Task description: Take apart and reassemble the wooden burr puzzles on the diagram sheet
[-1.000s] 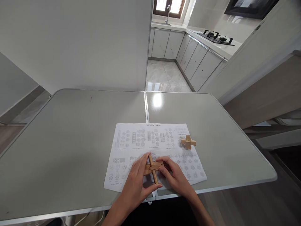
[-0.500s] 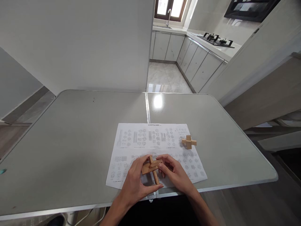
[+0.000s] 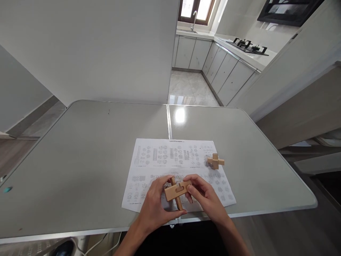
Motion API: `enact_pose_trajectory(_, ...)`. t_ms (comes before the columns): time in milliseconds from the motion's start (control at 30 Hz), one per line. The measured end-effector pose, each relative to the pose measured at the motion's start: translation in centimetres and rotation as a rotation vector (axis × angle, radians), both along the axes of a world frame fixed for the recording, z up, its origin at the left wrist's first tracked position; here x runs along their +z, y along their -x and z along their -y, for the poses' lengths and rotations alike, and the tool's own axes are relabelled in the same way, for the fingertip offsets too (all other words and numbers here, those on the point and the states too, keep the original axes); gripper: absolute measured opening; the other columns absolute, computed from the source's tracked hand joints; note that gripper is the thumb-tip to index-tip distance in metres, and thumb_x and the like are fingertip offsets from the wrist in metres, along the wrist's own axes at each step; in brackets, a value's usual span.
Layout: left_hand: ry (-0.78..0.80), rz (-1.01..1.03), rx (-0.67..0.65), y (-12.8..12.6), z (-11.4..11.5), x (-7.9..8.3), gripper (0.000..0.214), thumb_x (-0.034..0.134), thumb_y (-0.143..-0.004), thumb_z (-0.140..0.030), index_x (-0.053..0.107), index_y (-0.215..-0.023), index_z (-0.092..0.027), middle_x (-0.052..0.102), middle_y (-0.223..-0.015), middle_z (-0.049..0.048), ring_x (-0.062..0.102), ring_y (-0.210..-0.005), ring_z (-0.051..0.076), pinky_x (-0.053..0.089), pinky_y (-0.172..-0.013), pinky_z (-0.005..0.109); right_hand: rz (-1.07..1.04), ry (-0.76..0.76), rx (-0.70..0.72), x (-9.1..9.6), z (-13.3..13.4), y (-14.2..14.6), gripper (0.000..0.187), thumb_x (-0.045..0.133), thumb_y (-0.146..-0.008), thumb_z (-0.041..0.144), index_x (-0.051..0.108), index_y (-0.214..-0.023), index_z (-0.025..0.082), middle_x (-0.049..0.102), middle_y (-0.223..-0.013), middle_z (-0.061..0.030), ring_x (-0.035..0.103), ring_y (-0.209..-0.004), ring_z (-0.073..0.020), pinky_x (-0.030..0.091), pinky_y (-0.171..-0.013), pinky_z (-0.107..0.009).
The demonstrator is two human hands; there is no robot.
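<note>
Both my hands hold a cross of two notched wooden puzzle bars (image 3: 177, 191) just above the near part of a printed instruction sheet (image 3: 160, 158). My left hand (image 3: 157, 204) pinches the darker upright bar, thumb at its near end. My right hand (image 3: 206, 199) grips the right end of the paler notched bar, which lies crosswise and faces me. A small assembled wooden cross puzzle (image 3: 216, 161) sits on the sheet's right side, apart from both hands.
The sheet lies on a grey folding table (image 3: 80, 160) with a centre seam and a near edge just under my wrists. A white partition wall stands behind the table. Beyond it a kitchen with cabinets, a sink and a hob shows.
The paler bar has tilted up so its notched face shows, and the pieces have lifted a little off the sheet. The camera has shifted slightly left.
</note>
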State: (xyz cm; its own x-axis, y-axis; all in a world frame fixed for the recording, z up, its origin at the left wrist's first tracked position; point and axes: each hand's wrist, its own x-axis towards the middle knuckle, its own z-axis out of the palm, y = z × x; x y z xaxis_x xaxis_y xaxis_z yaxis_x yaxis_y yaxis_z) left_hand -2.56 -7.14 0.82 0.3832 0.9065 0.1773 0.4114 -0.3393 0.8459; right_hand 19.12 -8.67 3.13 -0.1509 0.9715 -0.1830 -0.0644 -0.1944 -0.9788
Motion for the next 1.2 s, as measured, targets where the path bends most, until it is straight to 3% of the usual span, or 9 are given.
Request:
enact_pose_trajectory(133,0.012,-0.004,0.019,0.0,0.0,-0.4,0.095,0.096,-0.069,-0.044,0.045,-0.148,-0.033,0.062,-0.141,0.0104,0.066,-0.125,0.035,0.059,-0.103,0.053,0.054,-0.042,-0.184,0.7,0.0,-0.9,0.035,0.062,-0.102,0.055,0.065,-0.118,0.024,0.060,-0.072,0.0004,0.056,-0.063,-0.0185,0.053,-0.069,-0.036)
enact_pose_trajectory(267,0.012,-0.021,0.033,0.0,0.1,-0.8,0.098,0.095,-0.072,-0.042,0.039,-0.152,-0.033,0.059,-0.145,0.0103,0.062,-0.132,0.035,0.057,-0.107,0.053,0.246,-0.027,-0.307,-0.3,-0.5,-1.5,0.042,0.058,-0.102,0.060,0.064,-0.121,0.023,0.065,-0.081,-0.0030,0.058,-0.067,-0.0197,0.053,-0.069,-0.035)
enact_pose_trajectory(567,-0.027,0.009,0.019,-0.1,0.0,0.4,0.094,0.093,-0.073,-0.039,0.043,-0.152,-0.031,0.058,-0.140,0.0119,0.063,-0.125,0.033,0.059,-0.101,0.048,0.551,-0.048,-0.245,-3.3,0.3,-1.1,0.042,0.050,-0.105,0.058,0.064,-0.125,0.023,0.071,-0.093,-0.0073,0.065,-0.076,-0.0249,0.052,-0.072,-0.038)
enact_pose_trajectory(733,-0.224,-0.078,0.056,-0.2,0.1,0.3,0.053,0.077,-0.087,-0.025,0.057,-0.135,-0.029,0.071,-0.102,0.0041,0.069,-0.097,0.026,0.057,-0.091,0.044,0.702,-0.134,-0.206,-3.3,0.1,-0.7,0.033,0.051,-0.107,0.048,0.063,-0.124,0.024,0.067,-0.114,-0.0108,0.065,-0.075,-0.0231,0.054,-0.072,-0.040)
enact_pose_trajectory(867,-0.254,-0.194,0.121,-0.4,0.0,-0.5,0.044,0.071,-0.094,-0.024,0.057,-0.136,-0.027,0.072,-0.113,0.0068,0.068,-0.102,0.027,0.055,-0.093,0.045,0.784,-0.179,-0.252,-3.2,0.3,-0.1,0.031,0.049,-0.108,0.043,0.059,-0.130,0.024,0.058,-0.128,-0.0130,0.065,-0.072,-0.0200,0.056,-0.069,-0.040)
enact_pose_trajectory(1000,-0.256,-0.245,0.087,-0.5,-0.2,-1.0,0.035,0.064,-0.097,-0.019,0.060,-0.130,-0.026,0.072,-0.114,0.0067,0.067,-0.105,0.027,0.052,-0.095,0.045,0.777,-0.298,-0.369,-2.8,2.3,0.5,0.028,0.049,-0.109,0.037,0.057,-0.133,0.027,0.055,-0.134,-0.0142,0.067,-0.091,-0.0236,0.059,-0.077,-0.040)
enact_pose_trajectory(1067,-0.258,-0.232,0.080,-0.6,-0.2,-1.0,0.030,0.062,-0.098,-0.017,0.061,-0.127,-0.025,0.072,-0.110,0.0061,0.067,-0.103,0.026,0.051,-0.094,0.044,0.773,-0.442,-0.267,-2.9,3.7,0.9,0.035,0.059,-0.105,0.038,0.055,-0.138,0.028,0.056,-0.133,-0.0147,0.065,-0.109,-0.0292,0.060,-0.087,-0.044)
enact_pose_trajectory(1133,-0.256,-0.206,0.089,-0.7,-0.3,-1.0,0.025,0.060,-0.099,-0.017,0.061,-0.123,-0.024,0.072,-0.106,0.0054,0.067,-0.100,0.025,0.051,-0.091,0.042,0.823,-0.569,-0.045,-3.1,4.9,1.3,0.051,0.073,-0.096,0.042,0.055,-0.142,0.027,0.053,-0.143,-0.0162,0.057,-0.129,-0.0361,0.058,-0.099,-0.050)
enact_pose_trajectory(1200,-0.253,-0.186,0.094,-0.7,-0.4,-0.9,0.023,0.060,-0.099,-0.016,0.062,-0.121,-0.023,0.072,-0.102,0.0045,0.067,-0.097,0.024,0.051,-0.089,0.041,0.884,-0.600,0.033,-3.6,5.4,1.7,0.041,0.073,-0.097,0.034,0.061,-0.135,0.026,0.057,-0.138,-0.0154,0.058,-0.127,-0.0355,0.056,-0.100,-0.050)
